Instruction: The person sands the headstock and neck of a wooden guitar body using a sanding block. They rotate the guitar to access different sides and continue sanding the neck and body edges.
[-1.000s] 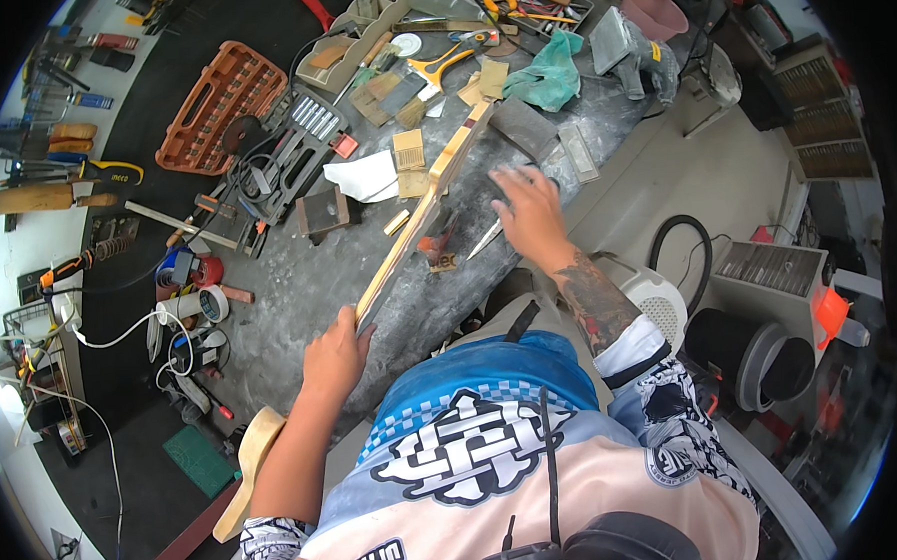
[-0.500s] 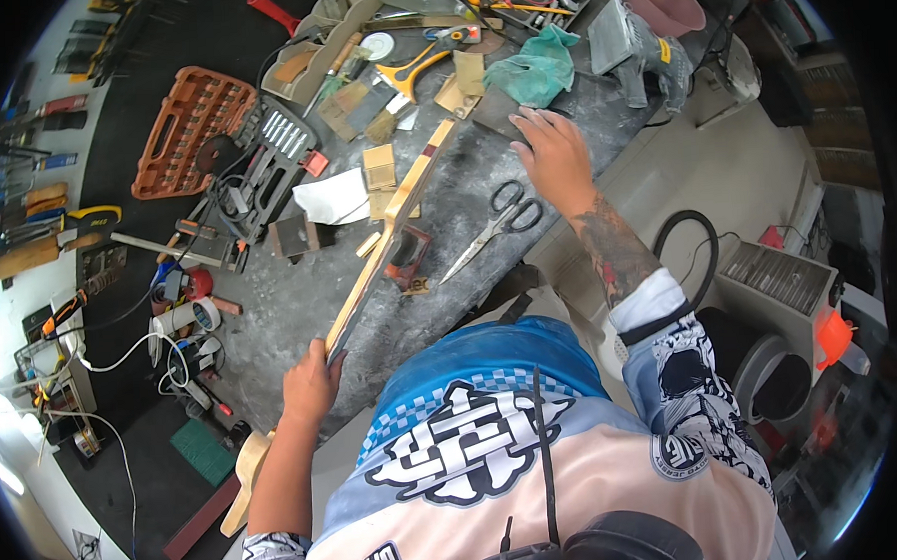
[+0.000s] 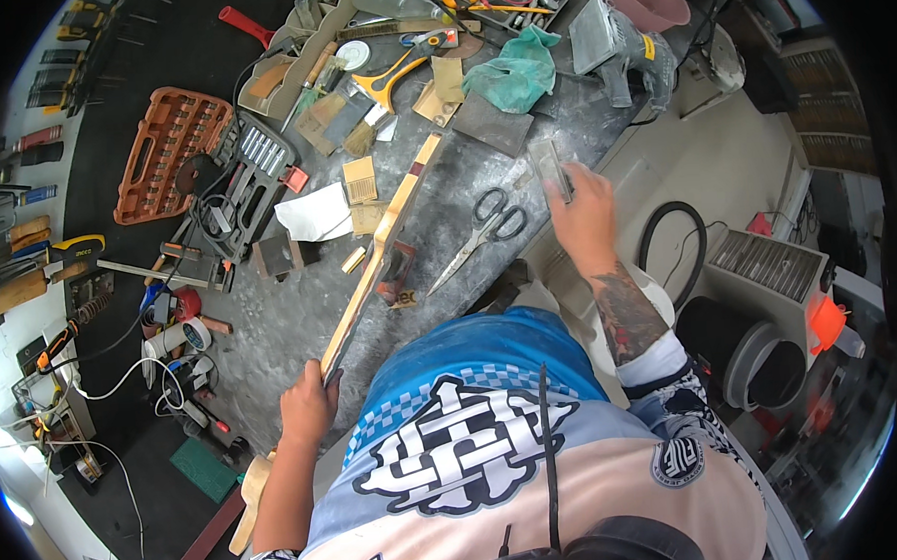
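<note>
At the lower left, my left hand (image 3: 309,401) is closed round the near end of a long, narrow wooden strip (image 3: 391,225). The strip has a wider bulge midway and a dark band near its far end; it slants away across the grey worktop. My right hand (image 3: 586,219) is raised at the bench's right edge, gripping a flat grey rectangular piece (image 3: 546,164), blurred, perhaps sandpaper. Scissors (image 3: 480,235) lie between the strip and my right hand. A red and black block (image 3: 396,270) sits under the strip's middle. Beyond is a dark flat sheet (image 3: 492,126).
An orange socket case (image 3: 171,152) and a grey tool case (image 3: 254,178) stand at the left. White paper (image 3: 316,214), sandpaper pieces (image 3: 360,181), a teal cloth (image 3: 513,72) and a grey power tool (image 3: 624,57) lie farther back. A black hose loop (image 3: 673,255) hangs at the right.
My right hand has come back from the dark sheet toward me, now with the flat grey piece in it. My left hand keeps hold of the wooden strip. The view has shifted slightly.
</note>
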Demonstrator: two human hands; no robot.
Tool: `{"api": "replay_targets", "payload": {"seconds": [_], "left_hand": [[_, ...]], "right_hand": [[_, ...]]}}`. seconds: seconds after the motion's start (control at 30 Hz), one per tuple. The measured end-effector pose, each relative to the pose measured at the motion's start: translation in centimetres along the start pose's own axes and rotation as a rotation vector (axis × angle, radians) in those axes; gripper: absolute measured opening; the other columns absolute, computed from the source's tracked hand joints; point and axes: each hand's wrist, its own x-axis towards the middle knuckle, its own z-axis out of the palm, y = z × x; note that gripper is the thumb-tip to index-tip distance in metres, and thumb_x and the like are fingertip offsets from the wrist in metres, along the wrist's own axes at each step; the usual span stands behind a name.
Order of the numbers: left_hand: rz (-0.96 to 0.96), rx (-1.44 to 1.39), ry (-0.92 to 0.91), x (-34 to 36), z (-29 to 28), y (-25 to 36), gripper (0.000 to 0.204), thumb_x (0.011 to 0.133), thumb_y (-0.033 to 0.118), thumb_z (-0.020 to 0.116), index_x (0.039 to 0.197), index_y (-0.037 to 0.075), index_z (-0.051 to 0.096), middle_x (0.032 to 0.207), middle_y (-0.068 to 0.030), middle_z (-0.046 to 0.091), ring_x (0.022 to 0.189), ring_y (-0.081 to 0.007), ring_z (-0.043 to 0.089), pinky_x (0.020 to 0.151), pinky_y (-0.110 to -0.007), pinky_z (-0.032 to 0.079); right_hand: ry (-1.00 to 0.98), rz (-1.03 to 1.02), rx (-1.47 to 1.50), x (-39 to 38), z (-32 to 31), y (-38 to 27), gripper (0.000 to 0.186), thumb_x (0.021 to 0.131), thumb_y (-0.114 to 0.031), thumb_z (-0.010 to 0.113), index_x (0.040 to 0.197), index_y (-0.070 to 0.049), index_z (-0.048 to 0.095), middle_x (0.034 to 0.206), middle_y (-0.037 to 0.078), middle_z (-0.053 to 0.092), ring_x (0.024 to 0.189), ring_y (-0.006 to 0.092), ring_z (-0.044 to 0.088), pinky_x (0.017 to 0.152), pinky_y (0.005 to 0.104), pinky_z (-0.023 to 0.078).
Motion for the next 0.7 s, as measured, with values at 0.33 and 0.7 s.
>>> {"api": "replay_targets", "payload": {"seconds": [0.33,0.7], "left_hand": [[-0.094,-0.131,0.084,0.7,-0.5,1.3,0.033,0.094,0.031,0.072,0.109,0.007,0.055,0.085,-0.0191,0.07,0.075,-0.043,0.069,0.063,-0.052,0.054],[-0.056,-0.077,0.008,-0.3,0.4,1.2,0.034,0.091,0.029,0.076,0.11,0.007,0.059,0.082,-0.0159,0.07,0.07,-0.0364,0.07,0.059,-0.046,0.055]], "right_hand": [[-0.007,0.046,0.001,0.5,2.8,-0.4,0.033,0.087,-0.013,0.075,0.118,-0.003,0.071,0.12,0.015,0.07,0.108,0.0382,0.06,0.097,0.0452,0.049],[0.021,-0.216,0.374,2.8,-0.8,-8.1,0.029,0.082,-0.005,0.078,0.111,-0.008,0.077,0.124,0.014,0.071,0.105,0.0315,0.062,0.092,0.0392,0.052]]}}
